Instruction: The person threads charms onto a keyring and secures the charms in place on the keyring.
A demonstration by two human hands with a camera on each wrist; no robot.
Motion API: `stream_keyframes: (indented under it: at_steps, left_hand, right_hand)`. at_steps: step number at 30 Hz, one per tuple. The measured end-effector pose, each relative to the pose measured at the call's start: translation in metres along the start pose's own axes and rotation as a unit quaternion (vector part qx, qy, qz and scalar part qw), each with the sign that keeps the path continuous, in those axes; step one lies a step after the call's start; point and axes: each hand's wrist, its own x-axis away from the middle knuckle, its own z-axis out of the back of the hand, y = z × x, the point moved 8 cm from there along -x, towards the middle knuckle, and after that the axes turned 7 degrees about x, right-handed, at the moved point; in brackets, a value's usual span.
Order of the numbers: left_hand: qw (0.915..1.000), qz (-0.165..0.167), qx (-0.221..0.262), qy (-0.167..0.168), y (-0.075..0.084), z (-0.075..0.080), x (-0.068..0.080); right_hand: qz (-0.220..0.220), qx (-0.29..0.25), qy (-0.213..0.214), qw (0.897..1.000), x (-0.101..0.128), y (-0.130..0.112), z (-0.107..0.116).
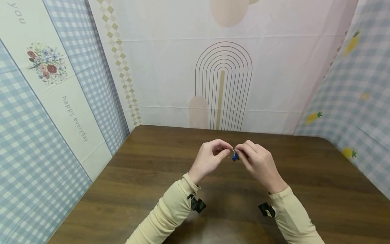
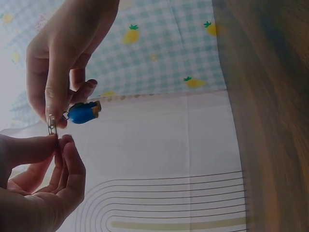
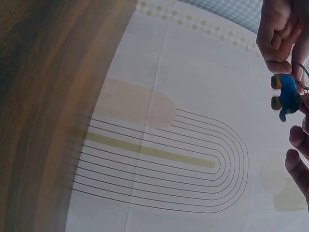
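Observation:
Above the table, my left hand (image 1: 210,156) and right hand (image 1: 258,161) meet fingertip to fingertip over a small keychain. Its blue charm (image 1: 235,157) hangs just below the fingers. In the left wrist view, the thumb and fingers of the left hand (image 2: 43,179) pinch a metal key ring (image 2: 52,125). From above, the right hand (image 2: 67,58) pinches the same ring, next to the blue charm (image 2: 83,113) on its short link. Orange-brown parts show on the charm (image 3: 288,95) in the right wrist view, where the key ring (image 3: 302,75) is partly cut off.
A brown wooden table (image 1: 146,189) lies under both forearms. Behind it hangs a pale cloth (image 1: 164,74) with an arch pattern. Checked cloths flank it, one on the left (image 1: 103,67) and one with pineapples on the right (image 1: 365,101).

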Motion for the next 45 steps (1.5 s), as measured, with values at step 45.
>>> stream_keyframes:
  at_steps: [45]
  left_hand:
    - [0.9987, 0.024, 0.042, -0.013, -0.004, -0.003, -0.003]
  right_hand:
    - [-0.003, 0.001, -0.006, 1.000, 0.000, 0.006, -0.001]
